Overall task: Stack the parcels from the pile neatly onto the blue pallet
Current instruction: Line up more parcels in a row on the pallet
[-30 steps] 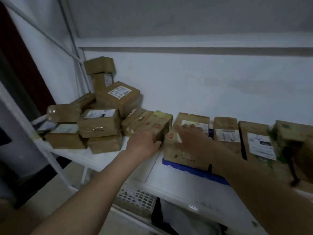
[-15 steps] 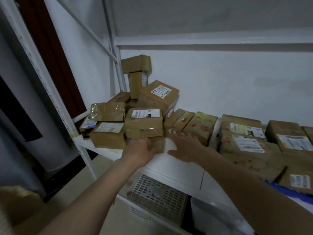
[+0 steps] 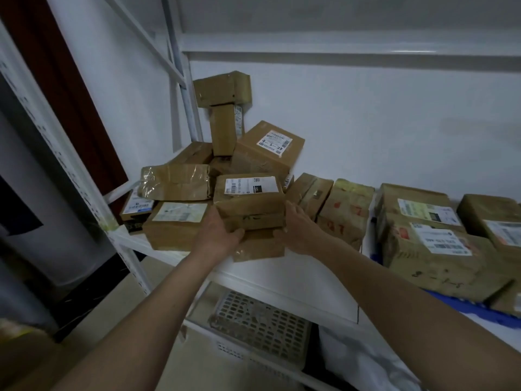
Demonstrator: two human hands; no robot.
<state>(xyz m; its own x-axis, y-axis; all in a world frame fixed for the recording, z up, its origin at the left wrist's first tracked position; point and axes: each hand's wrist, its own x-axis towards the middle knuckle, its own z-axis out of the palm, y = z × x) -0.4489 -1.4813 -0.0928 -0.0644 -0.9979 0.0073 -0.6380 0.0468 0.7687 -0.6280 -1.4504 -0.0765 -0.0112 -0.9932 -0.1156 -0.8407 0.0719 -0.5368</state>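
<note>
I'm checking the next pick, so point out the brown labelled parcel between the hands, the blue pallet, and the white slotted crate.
Brown labelled parcel (image 3: 248,206), head view, front face.
Blue pallet (image 3: 462,304), head view, exposed front edge.
White slotted crate (image 3: 259,323), head view, perforated top.

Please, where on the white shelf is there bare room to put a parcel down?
The white shelf is bare in front, between the held parcel and the blue pallet. The pile crowds the left corner.
</note>
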